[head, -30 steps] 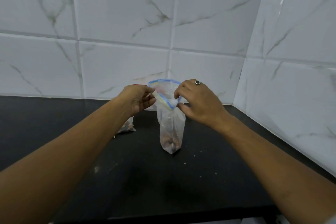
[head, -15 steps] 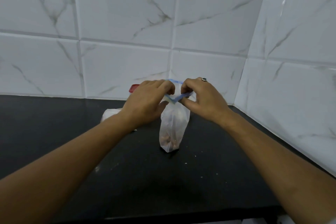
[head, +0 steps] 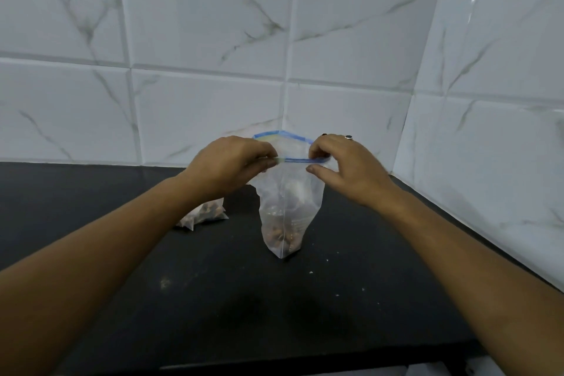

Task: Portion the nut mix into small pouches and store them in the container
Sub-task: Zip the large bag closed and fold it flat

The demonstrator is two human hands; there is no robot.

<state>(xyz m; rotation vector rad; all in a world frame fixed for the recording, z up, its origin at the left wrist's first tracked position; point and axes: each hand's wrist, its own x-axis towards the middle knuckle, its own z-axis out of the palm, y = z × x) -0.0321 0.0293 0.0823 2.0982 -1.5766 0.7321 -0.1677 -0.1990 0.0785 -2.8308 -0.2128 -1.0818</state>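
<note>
- The back wall [head: 213, 40] is covered in large, glossy white tiles with grey marble veining and pale grout lines. It meets a side wall [head: 503, 101] of the same tile in a corner to the right of centre.
- The counter [head: 274, 314] is a matte black slab that runs up to both walls. Its front edge shows at the bottom of the view, and it has a dull smudge in the foreground.
- Two bare forearms reach in from the lower corners and come together over the middle of the counter.
- A clear zip pouch [head: 287, 207] stands upright on the counter near the corner, its bottom resting on the black surface and its top held up between the hands.
- The left hand [head: 232, 162] pinches the left end of the pouch's near lip, fingers curled.
- The right hand [head: 345, 165] pinches the right end of the same lip between thumb and fingertips.
- The blue zip strip [head: 297, 159] is stretched straight between the two hands, while the far lip arcs behind it, so the mouth gapes.
- A second filled pouch [head: 204, 212] lies on the counter to the left, partly hidden by the left forearm.
- The nut mix [head: 282, 236] sits in the bottom of the upright pouch.
- A dark-stoned ring [head: 348, 137] is on a finger of the right hand.
- Pale crumbs [head: 311, 272] are scattered on the counter in front of the pouch.
</note>
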